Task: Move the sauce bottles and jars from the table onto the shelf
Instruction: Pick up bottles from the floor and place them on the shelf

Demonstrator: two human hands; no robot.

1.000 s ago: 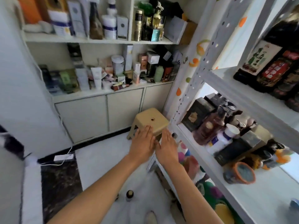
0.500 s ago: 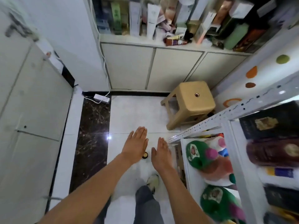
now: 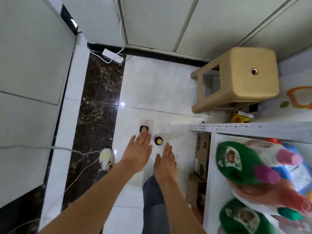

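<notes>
Two small dark bottles stand on the white floor tiles, seen from above: a square one [image 3: 144, 128] with a tan cap and a round one [image 3: 158, 141] with a tan cap. My left hand [image 3: 137, 151] hovers flat, palm down, its fingertips at the square bottle. My right hand [image 3: 165, 160] is also flat with straight fingers, just below and right of the round bottle. Neither hand holds anything. The white metal shelf [image 3: 249, 128] stands at the right, with green and red bottles [image 3: 236, 159] lying on a lower level.
A tan plastic stool [image 3: 244, 78] stands by the shelf's far corner. A white power strip [image 3: 112, 56] and cords lie along the wall at the left. A cardboard box [image 3: 201, 154] leans beside the shelf. My shoe [image 3: 106, 157] and trouser leg are below.
My view has tilted further down from the cabinets to the floor. Both open hands have stayed out in front, now above two small bottles on the tiles.
</notes>
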